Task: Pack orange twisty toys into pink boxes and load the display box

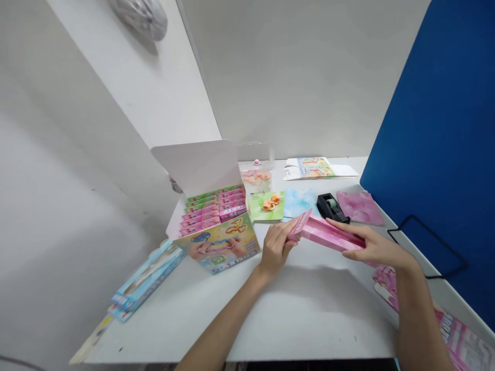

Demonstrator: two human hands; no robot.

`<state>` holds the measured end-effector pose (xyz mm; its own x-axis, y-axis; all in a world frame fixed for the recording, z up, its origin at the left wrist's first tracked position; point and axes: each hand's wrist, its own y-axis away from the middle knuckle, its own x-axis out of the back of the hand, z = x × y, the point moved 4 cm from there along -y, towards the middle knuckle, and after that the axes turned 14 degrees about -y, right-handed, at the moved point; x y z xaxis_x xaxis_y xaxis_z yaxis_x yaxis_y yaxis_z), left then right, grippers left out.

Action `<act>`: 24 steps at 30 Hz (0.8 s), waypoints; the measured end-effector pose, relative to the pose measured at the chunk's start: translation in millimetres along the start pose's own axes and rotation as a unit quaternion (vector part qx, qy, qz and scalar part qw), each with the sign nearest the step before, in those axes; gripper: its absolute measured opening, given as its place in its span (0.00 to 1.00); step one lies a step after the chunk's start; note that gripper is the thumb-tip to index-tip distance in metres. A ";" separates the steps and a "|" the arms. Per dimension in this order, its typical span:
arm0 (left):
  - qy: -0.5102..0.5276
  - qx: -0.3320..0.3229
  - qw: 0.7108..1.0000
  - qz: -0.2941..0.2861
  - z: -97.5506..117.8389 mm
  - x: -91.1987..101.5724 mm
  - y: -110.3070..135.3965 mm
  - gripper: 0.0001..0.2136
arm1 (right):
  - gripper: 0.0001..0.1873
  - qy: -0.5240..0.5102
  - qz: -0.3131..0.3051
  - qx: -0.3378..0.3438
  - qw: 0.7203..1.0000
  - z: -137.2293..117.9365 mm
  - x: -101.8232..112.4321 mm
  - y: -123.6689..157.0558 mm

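Note:
Both my hands hold a long pink carton [328, 234] a little above the white table [309, 309]. My left hand [276, 245] pinches its open flap end, fingers closed on the card. My right hand [367, 245] grips the carton's other end, fingers wrapped along its side. Left of my left hand stands an open display box [218, 226] filled with rows of green and pink small packs, its white lid raised.
A black tape dispenser [331, 207], green [266, 206], blue [299, 202] and pink [359, 207] sheets lie behind the carton. Blue flat boxes [145, 281] hang at the left edge. Pink flat cartons [456, 335] lie at the right. A blue partition [444, 129] borders the right.

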<state>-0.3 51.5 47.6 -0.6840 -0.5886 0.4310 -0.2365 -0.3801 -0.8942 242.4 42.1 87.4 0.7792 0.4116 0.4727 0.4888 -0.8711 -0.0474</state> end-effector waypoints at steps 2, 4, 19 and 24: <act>-0.007 -0.007 1.000 -0.006 0.3 -0.5 0.4 0.23 | 0.40 0.008 0.005 -0.020 1.000 1.2 -0.9 -0.1; -0.023 -0.016 0.999 -0.015 -0.1 -1.7 1.4 0.23 | 0.40 0.015 0.008 -0.035 0.999 2.4 -2.4 -0.4; -0.125 -0.175 0.971 -0.107 10.9 -31.4 18.0 0.23 | 0.41 0.038 -0.069 -0.114 0.990 21.1 7.9 13.8; -0.103 -0.207 0.963 -0.137 13.8 -44.4 28.4 0.22 | 0.47 0.064 -0.086 -0.142 0.984 32.0 -1.1 5.8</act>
<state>32.9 57.0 4.7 -0.4149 -0.6521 0.6346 -0.6735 -0.2489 -0.6960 256.9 45.1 58.5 0.6302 0.5376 0.5601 0.4656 -0.8390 0.2814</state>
